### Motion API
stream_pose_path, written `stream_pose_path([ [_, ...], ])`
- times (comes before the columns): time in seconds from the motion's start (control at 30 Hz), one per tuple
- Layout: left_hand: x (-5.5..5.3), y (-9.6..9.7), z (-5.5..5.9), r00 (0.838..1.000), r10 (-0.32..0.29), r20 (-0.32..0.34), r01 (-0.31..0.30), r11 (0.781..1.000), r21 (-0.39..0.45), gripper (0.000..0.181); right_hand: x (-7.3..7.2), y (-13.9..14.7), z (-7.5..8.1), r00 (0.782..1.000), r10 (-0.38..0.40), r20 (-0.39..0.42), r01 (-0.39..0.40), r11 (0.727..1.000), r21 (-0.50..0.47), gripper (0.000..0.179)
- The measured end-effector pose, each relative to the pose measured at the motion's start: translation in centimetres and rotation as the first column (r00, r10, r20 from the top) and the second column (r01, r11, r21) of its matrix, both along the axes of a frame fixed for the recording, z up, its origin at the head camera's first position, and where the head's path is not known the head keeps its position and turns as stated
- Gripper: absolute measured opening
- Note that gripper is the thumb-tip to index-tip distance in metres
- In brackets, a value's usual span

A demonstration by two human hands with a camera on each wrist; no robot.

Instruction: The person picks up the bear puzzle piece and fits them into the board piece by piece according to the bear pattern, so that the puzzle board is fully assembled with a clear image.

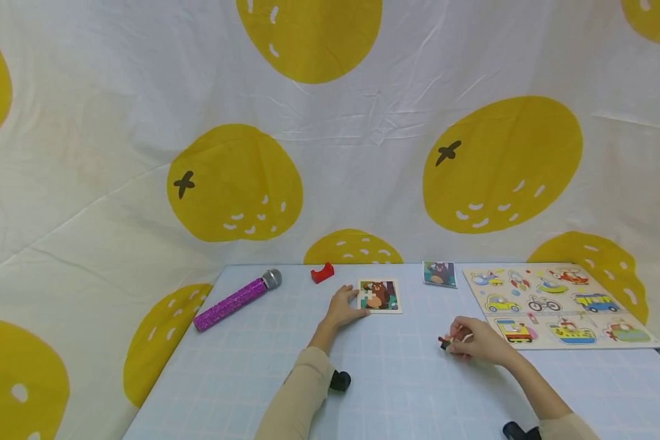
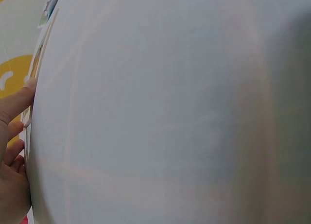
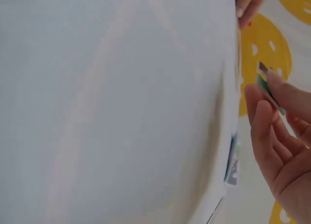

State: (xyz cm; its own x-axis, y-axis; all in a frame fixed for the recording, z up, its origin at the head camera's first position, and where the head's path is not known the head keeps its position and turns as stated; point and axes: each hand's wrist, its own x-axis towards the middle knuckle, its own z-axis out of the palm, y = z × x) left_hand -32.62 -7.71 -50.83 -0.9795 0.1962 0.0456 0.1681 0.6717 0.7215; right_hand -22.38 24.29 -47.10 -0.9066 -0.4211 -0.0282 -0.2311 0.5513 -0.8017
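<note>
A small square bear puzzle (image 1: 381, 297) lies on the table in the head view, with a pale gap at the left of its picture. My left hand (image 1: 343, 307) rests at its left side, the thumb by the lower edge and the fingers by the upper left. In the left wrist view, part of that hand (image 2: 15, 151) shows at the puzzle's edge. My right hand (image 1: 480, 342) pinches a small puzzle piece (image 3: 266, 90) between thumb and fingers, above the table and to the right of the puzzle. The piece's picture is mostly hidden.
A bear picture card (image 1: 439, 274) lies behind, right of the puzzle. A large vehicle board (image 1: 561, 305) covers the table's right side. To the left are a purple glitter microphone (image 1: 236, 302) and a red stand-like piece (image 1: 322, 273). Patterned cloth (image 1: 363, 183) hangs behind the table.
</note>
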Motion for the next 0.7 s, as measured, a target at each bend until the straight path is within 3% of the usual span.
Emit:
stream_pose_path([
  [0.13, 0.0, 0.0, 0.0, 1.000, 0.002, 0.004, -0.002, 1.000, -0.003, 0.062, -1.0, -0.7, 0.9, 0.999, -0.045, -0.029, 0.040, 0.988, -0.152, 0.025],
  [0.23, 0.0, 0.0, 0.0, 1.000, 0.000, 0.001, 0.000, 1.000, -0.005, 0.062, -1.5, -1.5, 1.6, 0.994, -0.057, -0.098, 0.034, 0.975, -0.221, 0.031],
  [0.47, 0.0, -0.1, -0.1, 1.000, -0.007, -0.012, 0.007, 1.000, -0.011, 0.062, -2.7, -3.8, 3.1, 0.956, -0.103, -0.275, 0.000, 0.937, -0.350, 0.035],
  [0.7, -0.1, -0.1, -0.2, 1.000, -0.005, -0.010, 0.005, 1.000, -0.024, 0.062, -3.6, -5.6, 4.6, 0.944, -0.197, -0.263, 0.043, 0.868, -0.495, 0.042],
])
